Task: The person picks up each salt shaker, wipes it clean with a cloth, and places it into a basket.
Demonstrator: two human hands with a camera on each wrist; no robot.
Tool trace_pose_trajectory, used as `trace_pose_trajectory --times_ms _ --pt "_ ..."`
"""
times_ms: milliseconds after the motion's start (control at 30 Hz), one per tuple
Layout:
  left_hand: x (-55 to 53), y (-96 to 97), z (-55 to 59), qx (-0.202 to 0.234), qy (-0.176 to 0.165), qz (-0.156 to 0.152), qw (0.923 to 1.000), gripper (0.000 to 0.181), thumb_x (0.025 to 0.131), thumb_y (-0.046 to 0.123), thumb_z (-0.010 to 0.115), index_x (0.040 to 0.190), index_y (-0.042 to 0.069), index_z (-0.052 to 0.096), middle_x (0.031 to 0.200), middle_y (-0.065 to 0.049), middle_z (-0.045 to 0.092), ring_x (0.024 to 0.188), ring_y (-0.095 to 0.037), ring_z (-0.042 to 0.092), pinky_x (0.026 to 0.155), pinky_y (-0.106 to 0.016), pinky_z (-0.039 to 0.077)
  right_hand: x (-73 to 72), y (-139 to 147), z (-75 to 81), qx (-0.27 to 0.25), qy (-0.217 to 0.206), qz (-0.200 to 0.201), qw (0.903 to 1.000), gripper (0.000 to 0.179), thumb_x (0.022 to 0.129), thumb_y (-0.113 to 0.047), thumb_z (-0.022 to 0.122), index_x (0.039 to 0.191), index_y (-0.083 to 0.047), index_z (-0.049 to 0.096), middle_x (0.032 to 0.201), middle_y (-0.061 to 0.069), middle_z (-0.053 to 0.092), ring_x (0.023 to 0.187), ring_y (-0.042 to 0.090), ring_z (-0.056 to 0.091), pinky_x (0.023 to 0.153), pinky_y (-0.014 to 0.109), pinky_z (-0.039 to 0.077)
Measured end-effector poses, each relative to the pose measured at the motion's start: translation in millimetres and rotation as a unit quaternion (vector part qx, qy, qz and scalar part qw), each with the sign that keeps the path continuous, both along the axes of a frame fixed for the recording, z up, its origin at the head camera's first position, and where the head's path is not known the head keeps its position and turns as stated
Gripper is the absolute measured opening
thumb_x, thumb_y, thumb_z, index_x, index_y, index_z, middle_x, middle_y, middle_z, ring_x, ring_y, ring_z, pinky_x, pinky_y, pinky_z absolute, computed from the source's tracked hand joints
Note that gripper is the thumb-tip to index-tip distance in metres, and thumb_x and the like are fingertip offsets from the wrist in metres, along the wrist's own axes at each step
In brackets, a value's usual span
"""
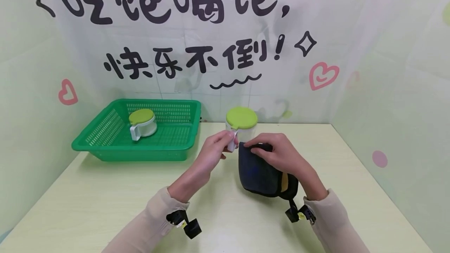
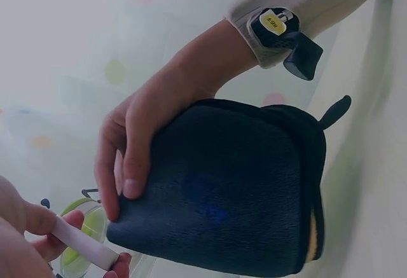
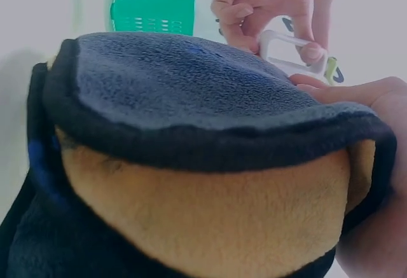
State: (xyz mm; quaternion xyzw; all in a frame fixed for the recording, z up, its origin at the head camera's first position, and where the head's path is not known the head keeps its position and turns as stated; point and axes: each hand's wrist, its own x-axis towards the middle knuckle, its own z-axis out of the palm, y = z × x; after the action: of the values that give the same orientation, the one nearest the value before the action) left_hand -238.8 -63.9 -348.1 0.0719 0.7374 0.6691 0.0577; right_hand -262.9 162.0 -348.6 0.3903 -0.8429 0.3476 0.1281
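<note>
My left hand (image 1: 212, 149) pinches the white handle (image 1: 232, 142) of a clear jar (image 1: 247, 132) with a green lid (image 1: 241, 117), toward the back of the table. Whether the jar's base touches the table cannot be made out. My right hand (image 1: 279, 151) grips the upper edge of a folded dark-blue plush cloth (image 1: 258, 171), close to the jar's front. Black edging runs round the cloth, and its tan inner side (image 3: 210, 208) shows in the right wrist view. From below, the left wrist view shows the cloth hanging beside the handle, its black loop (image 2: 336, 112) sticking out.
A green plastic basket (image 1: 140, 154) stands at the back left of the pale table (image 1: 218, 221). Inside it sits a second jar (image 1: 147, 127) with a green lid and white handle. A white printed backdrop (image 1: 197, 54) hangs behind, with more sheeting on both sides.
</note>
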Motion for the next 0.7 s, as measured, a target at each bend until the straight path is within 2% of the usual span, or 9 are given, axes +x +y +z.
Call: trace_pose_trajectory --times_ms 133,333,700 --pt "-1.3 0.9 -2.7 -0.009 -0.002 0.002 1.0000 0.033 0.110 0.037 0.046 0.104 0.010 0.065 0.096 -0.001 0.060 0.099 -0.022 0.055 0.080 -0.033 0.043 1.0 1.1 3.1 -0.032 0.020 -0.002 0.9993 0.023 0.092 -0.004 0.075 0.111 -0.015 0.080 0.108 -0.002 0.079 0.103 0.014 0.074 0.092 0.032 0.058" --pt "-2.7 -0.5 -2.9 -0.015 -0.007 0.005 0.9998 0.033 0.110 0.037 0.045 0.103 0.011 0.065 0.100 -0.006 0.062 0.098 -0.024 0.055 0.080 -0.032 0.043 0.7 2.8 6.6 -0.062 0.039 -0.006 0.9973 0.023 0.092 -0.003 0.074 0.112 -0.014 0.079 0.109 0.002 0.079 0.104 0.017 0.073 0.095 0.027 0.056" --pt "-2.4 -4.9 5.6 -0.006 -0.027 -0.008 0.9996 0.037 0.110 0.038 0.044 0.109 0.007 0.064 0.107 -0.008 0.065 0.098 -0.020 0.059 0.084 -0.034 0.044 -4.3 4.5 0.4 -0.001 -0.011 0.010 0.9999 0.020 0.092 -0.005 0.075 0.108 -0.016 0.080 0.106 -0.004 0.080 0.103 0.012 0.074 0.092 0.034 0.058"
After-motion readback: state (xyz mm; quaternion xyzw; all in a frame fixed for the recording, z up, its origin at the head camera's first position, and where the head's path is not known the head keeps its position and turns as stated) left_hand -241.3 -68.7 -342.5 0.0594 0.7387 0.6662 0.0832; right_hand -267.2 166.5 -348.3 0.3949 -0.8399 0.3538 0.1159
